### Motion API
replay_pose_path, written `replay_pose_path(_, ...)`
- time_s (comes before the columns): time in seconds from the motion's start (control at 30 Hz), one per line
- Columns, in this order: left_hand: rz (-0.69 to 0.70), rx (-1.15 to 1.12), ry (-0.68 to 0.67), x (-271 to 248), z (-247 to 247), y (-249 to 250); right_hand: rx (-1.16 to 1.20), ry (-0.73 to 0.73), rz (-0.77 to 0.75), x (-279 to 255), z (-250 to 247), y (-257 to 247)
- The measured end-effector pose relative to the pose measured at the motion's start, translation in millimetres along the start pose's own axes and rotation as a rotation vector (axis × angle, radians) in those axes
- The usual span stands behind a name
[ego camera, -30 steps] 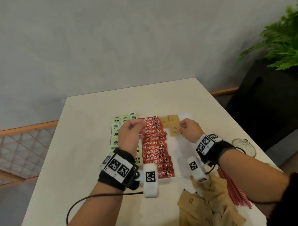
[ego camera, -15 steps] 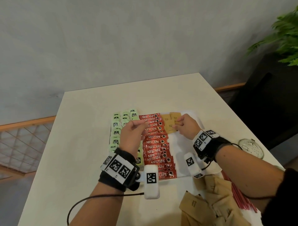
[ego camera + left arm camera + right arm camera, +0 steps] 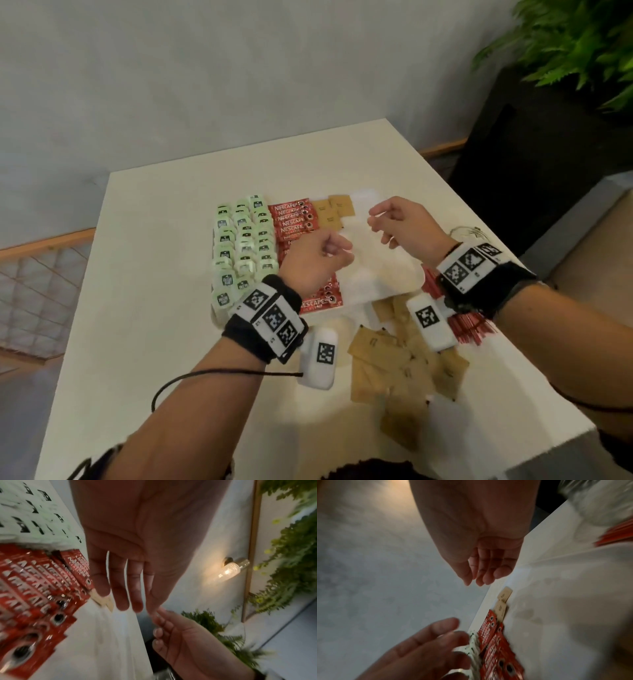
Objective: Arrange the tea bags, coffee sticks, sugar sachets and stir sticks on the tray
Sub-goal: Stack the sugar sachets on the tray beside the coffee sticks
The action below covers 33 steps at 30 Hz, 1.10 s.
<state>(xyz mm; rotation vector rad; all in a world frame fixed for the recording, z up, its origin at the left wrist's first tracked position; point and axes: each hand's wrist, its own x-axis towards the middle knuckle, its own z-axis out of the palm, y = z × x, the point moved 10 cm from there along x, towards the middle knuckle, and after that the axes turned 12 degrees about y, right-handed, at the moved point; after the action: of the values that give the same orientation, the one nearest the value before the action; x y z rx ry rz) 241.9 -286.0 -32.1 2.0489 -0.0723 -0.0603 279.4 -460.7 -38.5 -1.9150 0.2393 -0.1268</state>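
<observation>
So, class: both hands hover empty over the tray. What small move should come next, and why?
Probably the right hand drops back to the loose sugar sachets near the table's front edge and picks one up: only a few sachets lie on the tray beside the coffee sticks, and much bare tray remains.

The right part of the white tray (image 3: 376, 274) is bare, so a hand can go down there. Green tea bags (image 3: 239, 246) and red coffee sticks (image 3: 291, 222) fill its left side. Brown sugar sachets (image 3: 394, 363) and red stir sticks (image 3: 469, 329) crowd the near table (image 3: 144, 308).
</observation>
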Motion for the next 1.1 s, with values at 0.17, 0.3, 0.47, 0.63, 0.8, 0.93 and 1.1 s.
replay_pose_path(0.17, -0.063, 0.299, -0.412, -52.3, 58.7, -22.8, -0.068, -0.042, 0.01, -73.3, -27.9, 23.9)
replay_pose_path(0.3, -0.116, 0.534, -0.387, -76.8, 61.8, -52.7, -0.273, -0.173, 0.014, -109.5, -9.4, 56.2)
replay_pose_path(0.47, -0.184, 0.573, -0.406, -100.4, 76.3, -63.2, -0.534, -0.32, -0.074, -130.7, 26.7, 69.5)
replay_pose_path(0.63, -0.173, 0.713, -0.308, -106.8, 78.0, -63.5, -0.726, -0.327, -0.158, -132.1, 35.9, 61.1)
replay_pose_path(0.8, -0.156, 0.762, -0.281, -111.0, 72.9, -61.5, -0.63, -0.322, -0.082, -129.9, 23.9, 57.7)
replay_pose_path(0.93, -0.168, 0.807, -0.278, -112.6, 67.8, -60.1, -0.558, -0.326, -0.007, -138.6, 9.4, 66.4)
replay_pose_path(1.1, -0.244, 0.763, -0.267, -113.7, 63.5, -64.1, -0.511, -0.273, 0.033, -145.8, 8.0, 76.3)
